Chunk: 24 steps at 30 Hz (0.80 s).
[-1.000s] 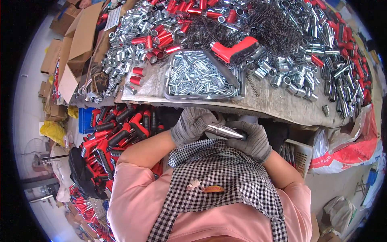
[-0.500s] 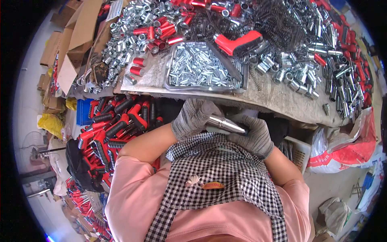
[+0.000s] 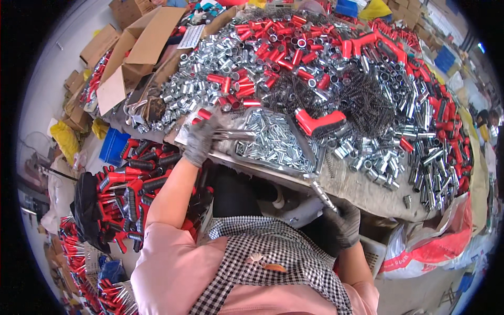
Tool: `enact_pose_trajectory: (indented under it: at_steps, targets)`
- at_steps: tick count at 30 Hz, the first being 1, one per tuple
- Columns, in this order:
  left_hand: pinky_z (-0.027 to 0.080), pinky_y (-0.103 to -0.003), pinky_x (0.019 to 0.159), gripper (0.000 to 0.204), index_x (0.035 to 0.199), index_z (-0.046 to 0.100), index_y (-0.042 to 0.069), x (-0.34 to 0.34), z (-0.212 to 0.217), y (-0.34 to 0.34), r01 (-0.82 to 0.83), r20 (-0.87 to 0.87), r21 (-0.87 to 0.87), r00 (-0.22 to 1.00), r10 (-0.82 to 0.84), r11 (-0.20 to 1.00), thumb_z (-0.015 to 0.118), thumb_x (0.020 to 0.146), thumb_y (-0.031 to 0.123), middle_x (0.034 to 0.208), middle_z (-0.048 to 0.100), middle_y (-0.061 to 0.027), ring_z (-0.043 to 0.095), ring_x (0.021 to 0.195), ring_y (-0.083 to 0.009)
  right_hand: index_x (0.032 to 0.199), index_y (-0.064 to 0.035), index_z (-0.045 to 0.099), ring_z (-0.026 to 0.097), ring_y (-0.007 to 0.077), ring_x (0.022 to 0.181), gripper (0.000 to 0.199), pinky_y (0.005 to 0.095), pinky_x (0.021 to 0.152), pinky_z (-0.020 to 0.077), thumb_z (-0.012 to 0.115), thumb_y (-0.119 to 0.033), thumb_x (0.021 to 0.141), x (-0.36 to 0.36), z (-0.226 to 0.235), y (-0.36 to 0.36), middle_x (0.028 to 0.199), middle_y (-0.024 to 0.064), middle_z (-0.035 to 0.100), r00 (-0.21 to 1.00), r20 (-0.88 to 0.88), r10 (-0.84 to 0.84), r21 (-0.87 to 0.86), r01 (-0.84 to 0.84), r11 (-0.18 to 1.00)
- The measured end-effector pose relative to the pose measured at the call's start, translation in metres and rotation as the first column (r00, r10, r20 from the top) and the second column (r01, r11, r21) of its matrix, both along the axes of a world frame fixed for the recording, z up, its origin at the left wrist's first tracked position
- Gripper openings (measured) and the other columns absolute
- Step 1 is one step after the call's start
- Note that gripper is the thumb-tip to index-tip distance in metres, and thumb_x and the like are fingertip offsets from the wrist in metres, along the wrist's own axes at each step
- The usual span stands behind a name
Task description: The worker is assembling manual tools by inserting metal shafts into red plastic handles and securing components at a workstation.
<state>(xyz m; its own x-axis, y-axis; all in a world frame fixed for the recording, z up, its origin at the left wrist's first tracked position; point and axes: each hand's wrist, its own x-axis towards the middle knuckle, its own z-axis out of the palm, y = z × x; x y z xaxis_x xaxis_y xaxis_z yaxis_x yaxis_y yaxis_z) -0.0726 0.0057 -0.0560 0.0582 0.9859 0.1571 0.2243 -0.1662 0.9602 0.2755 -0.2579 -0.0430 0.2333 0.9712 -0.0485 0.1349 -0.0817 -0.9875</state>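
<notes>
My left hand (image 3: 200, 140), in a grey knitted glove, reaches over the bench's front edge, left of the metal tray (image 3: 278, 169). It is blurred, so its finger closure is unclear. A red sleeve (image 3: 203, 113) lies at its fingertips, and a streaked silver shape (image 3: 233, 134) extends from its side toward the tray. My right hand (image 3: 345, 224), also gloved, is closed around a slim silver metal tube (image 3: 322, 195) just in front of the bench edge. The tube's free end points up and left toward the tray; its lower end is hidden in the glove. Small silver pins (image 3: 273, 139) fill the tray.
Beyond the tray lie red sleeves (image 3: 296, 56), dark springs (image 3: 367, 97) and a red-and-black pistol-shaped handle (image 3: 321, 123). Silver tubes (image 3: 430, 170) pile at right. More handled tools (image 3: 136, 189) heap below left. A red-and-white sack (image 3: 430, 247) stands right; an open carton (image 3: 139, 47) back left.
My hands have moved apart from in front of the apron. My left went forward and left over the bench; my right moved down and right with a silver tube. The view has shifted.
</notes>
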Motion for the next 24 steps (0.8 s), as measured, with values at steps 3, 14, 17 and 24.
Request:
enact_pose_trajectory:
  at_steps: [3,14,17,24]
  targets:
    - [0.038,-0.026,0.038,0.033,0.084,0.06,0.003,-0.009,0.013,-0.009,-0.24,0.02,-0.211,0.968,0.25,0.947,0.061,0.087,0.037,0.058,0.054,-0.0027,0.05,0.043,-0.0099,0.1,0.0025,0.062,0.054,0.0093,0.073,0.039,0.0251,0.067,0.0448,0.075,-0.025,0.076,0.008,-0.003,0.007,0.083,0.0036,0.062,0.973,-0.214,-0.088,-0.071,0.075,0.995]
    - [0.043,-0.047,0.09,0.054,0.126,0.049,0.007,0.033,-0.013,0.013,0.269,-0.896,0.314,0.4,0.191,0.911,0.064,0.078,0.026,0.115,0.053,-0.0241,0.052,0.104,-0.0403,0.11,-0.0017,0.053,0.057,0.0109,0.075,0.043,0.0246,0.067,0.0472,0.075,-0.022,0.079,0.02,-0.021,0.053,0.085,0.0045,0.062,0.99,-0.131,0.043,0.232,-0.011,0.973]
    - [0.043,-0.043,0.095,0.042,0.12,0.054,0.004,0.038,0.018,0.035,0.487,-0.905,0.254,0.423,0.028,0.835,0.062,0.081,0.018,0.115,0.056,-0.022,0.052,0.109,-0.0376,0.11,-0.0004,0.054,0.058,0.0142,0.091,0.035,0.0293,0.081,0.0474,0.07,-0.009,0.081,0.036,-0.022,0.056,0.099,0.0067,0.062,0.992,-0.103,0.075,0.237,-0.049,0.97]
    - [0.048,-0.042,0.085,0.036,0.111,0.059,0.004,0.207,0.097,0.071,0.607,-0.76,0.367,0.633,-0.149,0.704,0.065,0.082,0.025,0.104,0.063,-0.0198,0.059,0.099,-0.0354,0.099,-0.0002,0.059,0.063,0.0161,0.083,0.038,0.0295,0.076,0.052,0.081,-0.011,0.07,0.057,-0.037,0.071,0.09,0.0081,0.065,0.802,-0.579,0.148,0.275,0.022,0.961]
